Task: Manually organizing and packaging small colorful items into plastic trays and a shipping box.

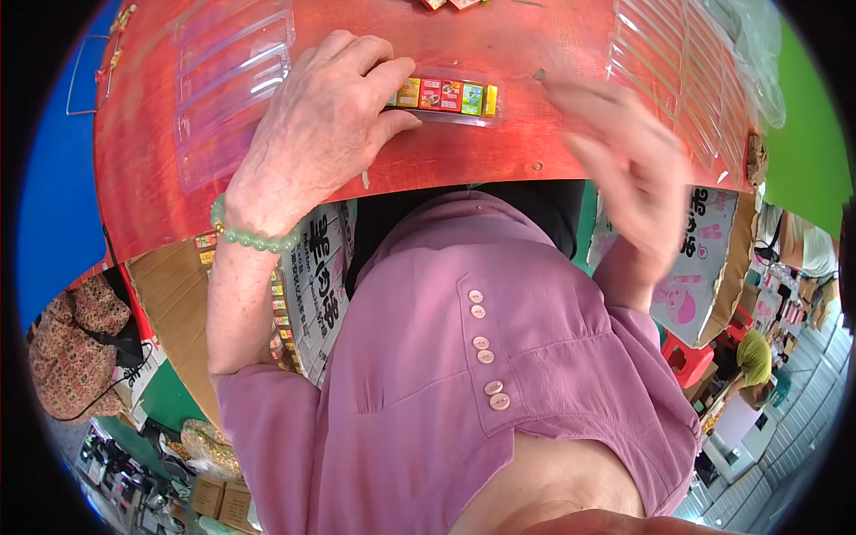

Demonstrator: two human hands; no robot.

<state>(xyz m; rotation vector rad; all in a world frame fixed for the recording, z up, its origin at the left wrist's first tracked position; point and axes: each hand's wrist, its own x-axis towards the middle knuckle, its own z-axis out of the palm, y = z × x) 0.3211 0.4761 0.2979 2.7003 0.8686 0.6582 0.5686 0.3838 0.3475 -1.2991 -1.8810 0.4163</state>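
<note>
A narrow clear plastic tray (455,119) lies on the red tabletop, holding a row of small colourful boxes (440,94) in yellow, red and green. My left hand (325,125), with a green bead bracelet at its wrist, is closed around the tray's left end, thumb at the near side and fingers at the far side; it hides that end. To the right of the tray, my right hand (629,147) is off the table and smeared by motion. Its thumb and fingers look apart, and nothing shows between them.
Stacked clear plastic trays lie at the table's left (232,89) and right (673,80). Beyond the right stack is a crumpled plastic bag (749,53). An open cardboard box (174,303) with rows of small boxes sits below the left table edge; another carton (704,259) is at right.
</note>
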